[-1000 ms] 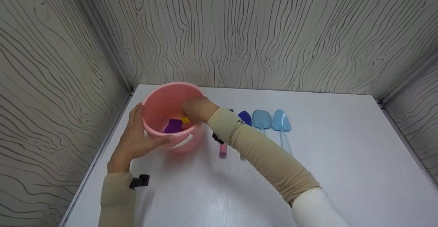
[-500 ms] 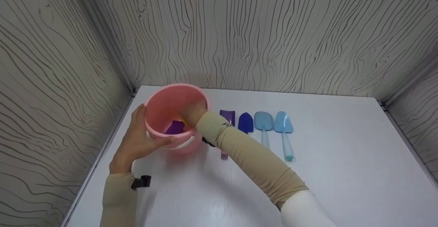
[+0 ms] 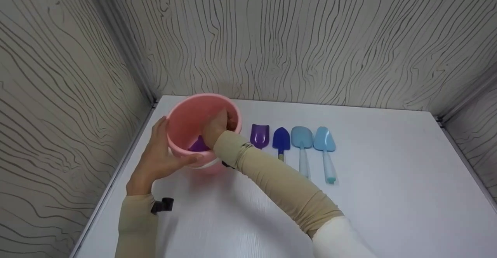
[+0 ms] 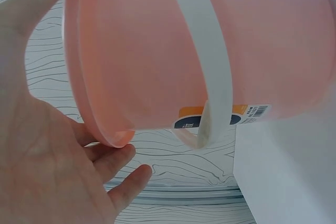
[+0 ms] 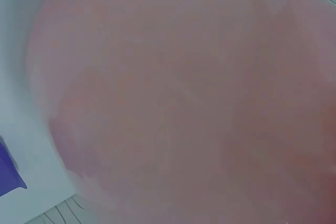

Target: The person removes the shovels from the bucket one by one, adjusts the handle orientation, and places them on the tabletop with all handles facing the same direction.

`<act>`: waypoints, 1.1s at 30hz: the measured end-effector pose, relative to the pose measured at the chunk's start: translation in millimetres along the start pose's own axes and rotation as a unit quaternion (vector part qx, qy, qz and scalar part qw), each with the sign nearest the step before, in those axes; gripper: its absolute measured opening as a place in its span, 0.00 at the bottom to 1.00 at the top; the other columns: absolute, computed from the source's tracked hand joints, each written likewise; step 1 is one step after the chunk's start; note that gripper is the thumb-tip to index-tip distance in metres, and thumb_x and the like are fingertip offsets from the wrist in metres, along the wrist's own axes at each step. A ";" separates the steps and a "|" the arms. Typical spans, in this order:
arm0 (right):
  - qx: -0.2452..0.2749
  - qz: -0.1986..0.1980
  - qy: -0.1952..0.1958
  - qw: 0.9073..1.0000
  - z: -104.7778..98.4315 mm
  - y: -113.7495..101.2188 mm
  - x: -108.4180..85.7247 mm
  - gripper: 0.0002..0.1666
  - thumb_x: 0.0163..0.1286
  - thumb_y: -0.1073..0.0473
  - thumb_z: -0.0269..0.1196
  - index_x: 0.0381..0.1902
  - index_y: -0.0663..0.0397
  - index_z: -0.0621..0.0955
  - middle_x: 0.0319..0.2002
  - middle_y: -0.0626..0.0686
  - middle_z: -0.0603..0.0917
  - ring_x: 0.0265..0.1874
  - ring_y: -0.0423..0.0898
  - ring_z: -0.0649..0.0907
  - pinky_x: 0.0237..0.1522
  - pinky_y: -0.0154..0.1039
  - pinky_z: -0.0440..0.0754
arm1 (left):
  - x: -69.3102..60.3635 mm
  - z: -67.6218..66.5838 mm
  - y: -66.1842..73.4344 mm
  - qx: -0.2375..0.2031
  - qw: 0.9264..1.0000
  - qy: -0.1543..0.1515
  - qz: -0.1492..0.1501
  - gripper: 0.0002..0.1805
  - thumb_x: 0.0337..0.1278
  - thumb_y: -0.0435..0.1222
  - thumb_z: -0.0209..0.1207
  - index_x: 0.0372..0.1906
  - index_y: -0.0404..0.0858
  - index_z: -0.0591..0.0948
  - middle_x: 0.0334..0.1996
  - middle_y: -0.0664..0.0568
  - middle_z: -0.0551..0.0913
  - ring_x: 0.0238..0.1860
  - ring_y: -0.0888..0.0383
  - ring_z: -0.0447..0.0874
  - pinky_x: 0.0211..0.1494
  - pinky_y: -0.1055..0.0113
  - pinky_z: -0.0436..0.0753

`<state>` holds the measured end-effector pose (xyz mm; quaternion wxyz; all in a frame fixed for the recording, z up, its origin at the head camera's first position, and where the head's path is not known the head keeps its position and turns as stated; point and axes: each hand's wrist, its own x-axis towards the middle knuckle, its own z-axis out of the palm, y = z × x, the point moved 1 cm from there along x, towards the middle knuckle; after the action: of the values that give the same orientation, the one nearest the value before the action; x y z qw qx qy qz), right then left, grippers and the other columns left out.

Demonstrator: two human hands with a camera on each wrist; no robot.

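the pink bucket [image 3: 184,116] sits on the far left of the table [image 3: 388,164], with one purple piece [image 3: 198,145] visible inside. the left hand [image 3: 157,159] is spread against its rim, fingers nearly straight. the right hand [image 3: 216,126] is down inside; i cannot tell whether its fingers pinch anything. the work looks partway: the row to the right is laid out, while the bucket's contents seem left to deal with. counted: one bucket, one purple shovel [image 3: 259,135], one dark blue shovel [image 3: 281,138], two light blue shovels [image 3: 301,136]; anything deeper in the bucket is hidden.
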<state>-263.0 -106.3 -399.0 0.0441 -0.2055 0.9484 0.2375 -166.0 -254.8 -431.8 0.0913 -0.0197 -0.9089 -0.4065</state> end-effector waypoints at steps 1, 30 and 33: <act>-0.094 -0.015 0.011 0.995 0.5 -1.9 2.7 0.20 0.78 0.39 0.58 0.31 0.43 0.79 0.26 0.46 0.78 0.28 0.44 0.79 0.37 0.38 0.81 | 0.0 0.0 0.1 -0.001 1.000 0.001 0.002 0.74 0.38 0.65 0.81 0.87 0.52 0.50 0.85 0.47 0.51 0.79 0.42 0.65 0.76 0.28 0.68; -0.177 -0.054 0.192 0.964 -1.2 28.8 7.5 0.29 0.64 0.30 0.68 0.44 0.47 0.86 0.37 0.49 0.87 0.38 0.50 0.84 0.55 0.45 0.85 | 0.2 -0.2 0.9 0.001 1.000 0.001 0.013 0.72 0.40 0.64 0.81 0.87 0.48 0.50 0.84 0.44 0.53 0.75 0.42 0.71 0.74 0.35 0.76; -0.137 -0.040 0.203 0.969 -4.0 34.2 7.6 0.22 0.70 0.37 0.69 0.47 0.47 0.85 0.37 0.48 0.86 0.37 0.49 0.83 0.48 0.40 0.85 | 0.0 -0.3 2.2 0.000 1.000 0.002 0.012 0.72 0.41 0.64 0.81 0.86 0.48 0.50 0.84 0.44 0.53 0.75 0.42 0.71 0.75 0.37 0.75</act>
<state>-283.9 -83.5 -382.1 -0.1683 -0.2909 0.8871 0.3164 -165.7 -253.5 -430.0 0.0976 -0.0299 -0.9084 -0.4054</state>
